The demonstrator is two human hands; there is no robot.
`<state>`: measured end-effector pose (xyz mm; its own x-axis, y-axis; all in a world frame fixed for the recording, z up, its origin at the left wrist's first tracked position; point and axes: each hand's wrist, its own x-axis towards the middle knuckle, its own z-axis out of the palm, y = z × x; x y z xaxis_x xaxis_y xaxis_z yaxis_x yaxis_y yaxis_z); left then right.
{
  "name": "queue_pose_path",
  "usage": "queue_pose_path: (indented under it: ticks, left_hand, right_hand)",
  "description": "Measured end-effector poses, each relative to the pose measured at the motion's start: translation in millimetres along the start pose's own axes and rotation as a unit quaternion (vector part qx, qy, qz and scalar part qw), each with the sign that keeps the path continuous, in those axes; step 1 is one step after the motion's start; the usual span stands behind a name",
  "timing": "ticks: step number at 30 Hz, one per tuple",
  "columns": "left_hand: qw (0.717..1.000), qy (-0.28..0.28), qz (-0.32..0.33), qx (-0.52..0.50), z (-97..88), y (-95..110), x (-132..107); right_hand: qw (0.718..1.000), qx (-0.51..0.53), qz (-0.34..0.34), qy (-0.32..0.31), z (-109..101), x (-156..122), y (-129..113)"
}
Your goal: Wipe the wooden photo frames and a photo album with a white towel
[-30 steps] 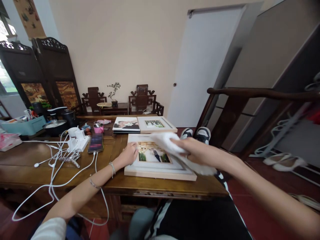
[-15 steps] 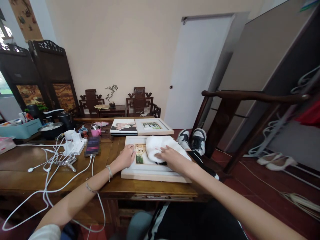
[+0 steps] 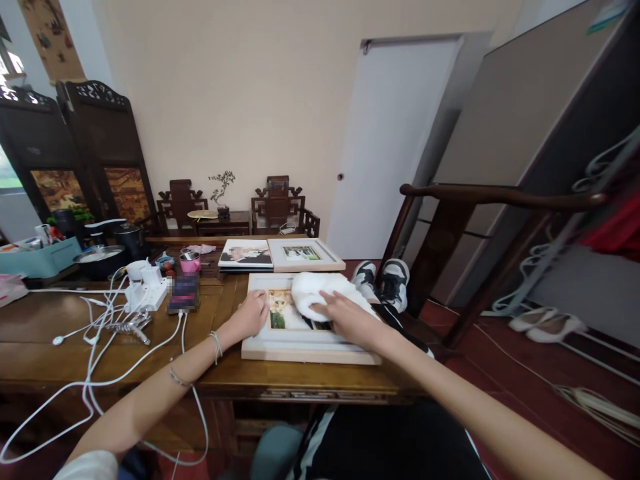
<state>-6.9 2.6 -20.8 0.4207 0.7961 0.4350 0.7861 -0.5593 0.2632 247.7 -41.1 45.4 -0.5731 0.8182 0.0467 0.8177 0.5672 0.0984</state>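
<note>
On the wooden table a picture frame (image 3: 310, 355) with a pale wood edge and a white mat lies flat. Its small gold-edged photo (image 3: 280, 308) is partly covered. My left hand (image 3: 251, 315) grips the frame's left side, fingers bent over it. A white fluffy cloth (image 3: 313, 291) rests on the right part of the frame, spreading toward its right edge. My right hand (image 3: 347, 319) presses on this cloth and holds it, fingers pointing left. Part of the cloth is hidden behind my right hand and forearm.
Behind lie a second frame (image 3: 327, 260) and a photo panel (image 3: 245, 255). To the left are a phone (image 3: 183, 294), a power strip (image 3: 145, 290) with tangled white cables, a pink cup (image 3: 189, 261) and a blue bin (image 3: 45, 260). Shoes (image 3: 393, 283) and a wooden chair (image 3: 450, 227) stand right.
My right hand and the cloth have shifted slightly over the frame, and the cloth's bunched part has changed shape. My left hand keeps its place. The whole view has drifted slightly.
</note>
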Motion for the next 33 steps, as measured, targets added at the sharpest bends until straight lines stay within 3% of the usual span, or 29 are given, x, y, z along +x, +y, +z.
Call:
queue_pose_path:
  ticks: [4, 7, 12, 17, 20, 22, 26, 29, 33]
  left_hand:
    - [1.0, -0.008, -0.001, 0.007, -0.2, -2, 1]
    - [1.0, -0.016, -0.014, 0.005, -0.8, -2, 2]
    - [0.999, -0.018, -0.027, -0.003, 0.2, 0, 3]
    - [0.999, -0.015, -0.029, 0.0, 1.0, 0, 3]
    - [0.999, -0.021, -0.03, -0.003, 0.4, -1, 4]
    - [0.999, -0.026, -0.027, -0.009, -0.1, -2, 5]
    - [0.999, -0.019, -0.035, -0.014, -0.1, -3, 5]
    - [0.999, -0.022, -0.042, -0.012, 0.2, -3, 5]
    - [0.999, -0.031, -0.034, -0.005, 0.7, -3, 5]
  right_hand:
    - [0.996, -0.028, 0.059, 0.059, 13, 42, 24]
    - [0.996, -0.053, 0.049, 0.059, 15, 51, 23]
    - [0.999, -0.04, -0.015, 0.0, 2, 6, -7]
    - [0.992, 0.088, -0.044, -0.082, -36, -53, -14]
    - [0.991, 0.109, -0.017, -0.071, -54, -50, -4]
    - [0.997, 0.072, 0.01, -0.014, -57, -30, 5]
    - [0.994, -0.032, -0.001, 0.107, -35, 25, 24]
    - [0.996, -0.057, -0.022, 0.062, -6, 47, 27]
    - [0.997, -0.067, -0.042, 0.021, 8, 26, 8]
